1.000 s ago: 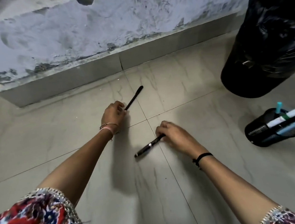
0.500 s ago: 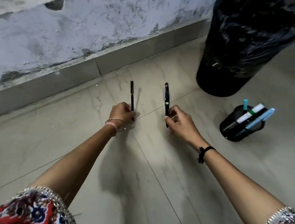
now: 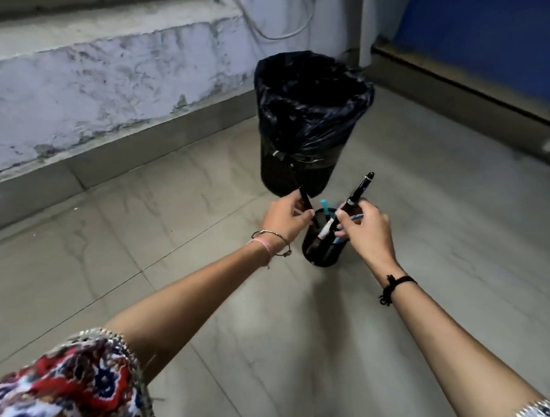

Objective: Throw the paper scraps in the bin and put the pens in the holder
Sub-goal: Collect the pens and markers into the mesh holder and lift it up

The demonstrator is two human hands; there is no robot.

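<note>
A black mesh pen holder [image 3: 320, 252] stands on the tiled floor, with several pens and markers in it. My left hand [image 3: 286, 219] pinches a thin black pen [image 3: 301, 192] upright at the holder's left rim. My right hand [image 3: 365, 227] grips a thicker black pen [image 3: 360, 191], tilted up to the right, its lower end down at the holder's mouth. Just behind the holder stands a bin lined with a black bag [image 3: 309, 119]. No paper scraps are in view.
A peeling white wall with a grey skirting [image 3: 112, 156] runs along the back left. A blue door [image 3: 483, 23] with its sill is at the right. A white cable [image 3: 284, 31] hangs in the corner behind the bin.
Both hands lifted their pens off the floor and carried them right to the holder. The view swung right, so the bin and holder now sit in the middle.
</note>
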